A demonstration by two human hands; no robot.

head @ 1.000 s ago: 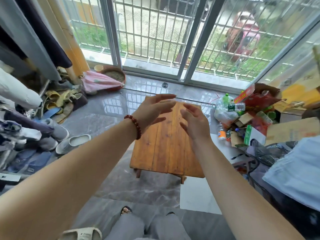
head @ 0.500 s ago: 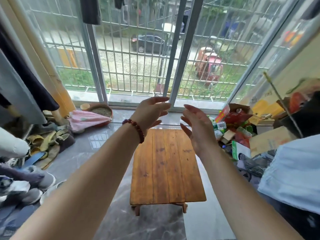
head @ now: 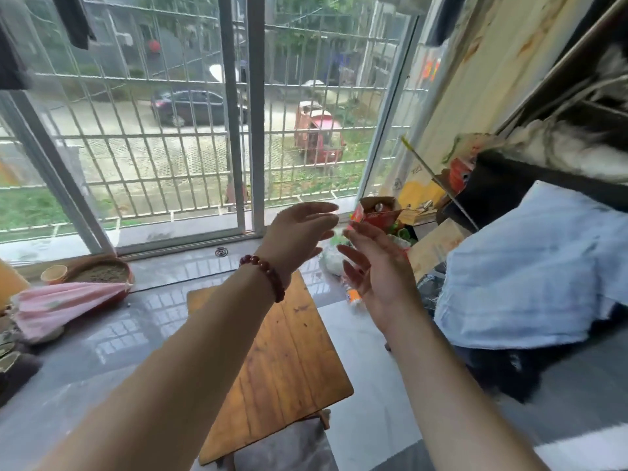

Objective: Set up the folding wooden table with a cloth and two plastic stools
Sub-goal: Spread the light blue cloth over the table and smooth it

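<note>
Person observed from the front, two forearms entering at the lower edge of the frame. Both forearms are bare along their whole visible length. Left hand (head: 299,232): one bracelet (head: 268,277) at the wrist, near centre frame, a single strand of round, glossy, dark red beads, closely strung. Right hand (head: 373,266): wrist bare.

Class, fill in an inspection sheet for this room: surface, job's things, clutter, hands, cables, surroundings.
Surface: grey tiled floor, glossy.
Job's things: wooden table standing on its legs, top bare; light blue cloth heaped at right; stools not seen.
Clutter: boxes and bottles at right; pink fabric and basin at left.
Hands: left hand and right hand open, raised in front, holding nothing.
Cables: nothing seen.
Surroundings: barred window; dark car and red vehicle outside.
</note>
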